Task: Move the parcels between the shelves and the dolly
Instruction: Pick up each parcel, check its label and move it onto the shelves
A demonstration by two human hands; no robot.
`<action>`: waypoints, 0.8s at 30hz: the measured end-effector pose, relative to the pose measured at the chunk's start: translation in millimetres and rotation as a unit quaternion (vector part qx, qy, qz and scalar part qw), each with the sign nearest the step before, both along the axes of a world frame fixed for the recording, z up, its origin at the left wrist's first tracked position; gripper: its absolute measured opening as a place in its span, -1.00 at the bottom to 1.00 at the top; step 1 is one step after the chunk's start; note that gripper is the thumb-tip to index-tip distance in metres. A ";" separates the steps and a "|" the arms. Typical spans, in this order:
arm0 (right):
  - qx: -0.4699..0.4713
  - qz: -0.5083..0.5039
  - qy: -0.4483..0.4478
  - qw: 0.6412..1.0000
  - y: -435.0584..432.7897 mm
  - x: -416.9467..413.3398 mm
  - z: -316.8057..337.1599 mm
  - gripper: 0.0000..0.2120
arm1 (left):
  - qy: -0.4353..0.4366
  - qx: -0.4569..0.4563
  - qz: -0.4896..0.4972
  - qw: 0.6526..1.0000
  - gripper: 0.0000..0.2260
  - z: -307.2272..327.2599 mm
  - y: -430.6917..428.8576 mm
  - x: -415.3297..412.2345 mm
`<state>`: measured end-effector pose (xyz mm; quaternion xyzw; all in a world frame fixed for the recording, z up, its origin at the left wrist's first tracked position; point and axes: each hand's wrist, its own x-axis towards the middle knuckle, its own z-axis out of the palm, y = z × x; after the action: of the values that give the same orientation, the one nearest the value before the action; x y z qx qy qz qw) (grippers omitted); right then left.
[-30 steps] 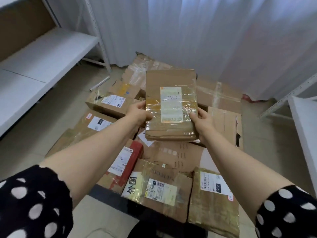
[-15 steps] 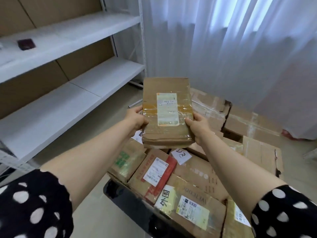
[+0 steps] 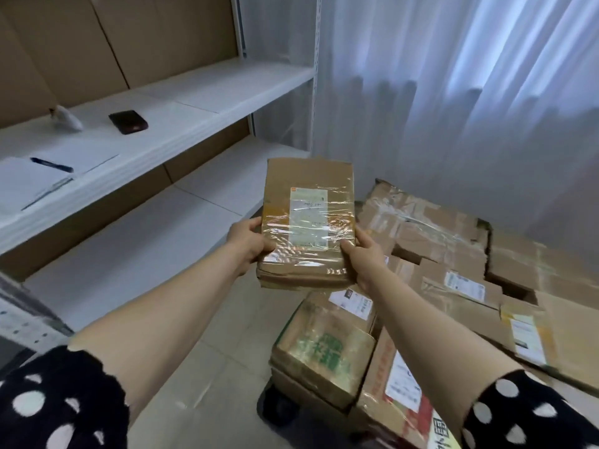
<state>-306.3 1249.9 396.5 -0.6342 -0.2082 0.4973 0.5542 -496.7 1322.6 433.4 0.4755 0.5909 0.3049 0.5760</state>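
"Brown cardboard parcel (image 3: 308, 222), clear tape, white label up. Position?"
"Centre of frame, in the air, between the white shelves (image 3: 146, 241) at left and the dolly (image 3: 280, 406) at lower right. Touches neither."
"Hands?"
"Left hand (image 3: 249, 246) grips its left edge, right hand (image 3: 364, 257) its right edge, thumbs on the top face."
"Progress?"
"Early, by my reading. Stacked parcels (image 3: 324, 348) crowd the dolly. No parcel shows on either shelf board. The upper board, upper left, carries a pen (image 3: 52, 164), papers (image 3: 29, 183) and a dark wallet (image 3: 128, 122). If the run goes dolly to shelves, this one is yet to be set down, then nearly the whole stack."
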 end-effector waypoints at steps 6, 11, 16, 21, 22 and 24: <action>-0.045 -0.027 -0.017 0.998 41.8 -12.4 -12.2 -0.49 | 0.012 0.016 -0.048 0.999 -0.36 -3.3 67.5 -5.6; -0.011 -0.051 0.029 0.998 88.8 4.7 -14.6 -0.52 | 0.047 0.048 -0.078 0.995 -0.54 -7.4 115.1 16.4; 0.008 -0.082 0.044 0.996 126.6 36.7 -14.0 -0.48 | 0.047 0.081 -0.108 0.990 -0.60 -9.9 162.7 54.3; -0.004 -0.139 0.059 0.989 155.8 85.2 -12.2 -0.47 | 0.019 0.039 -0.175 0.984 -0.40 -12.4 206.0 114.0; -0.007 -0.156 0.056 0.986 164.1 97.7 -13.9 -0.46 | 0.017 0.039 -0.185 0.982 -0.33 -16.1 218.3 128.3; -0.012 -0.190 0.044 0.981 182.0 120.8 -20.5 -0.44 | 0.008 0.040 -0.209 0.977 -0.28 -26.7 242.9 158.6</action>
<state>-185.5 1431.9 376.0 -0.6464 -0.0533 0.4127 0.6396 -338.1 1565.5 406.7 0.6131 0.4707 0.1975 0.6029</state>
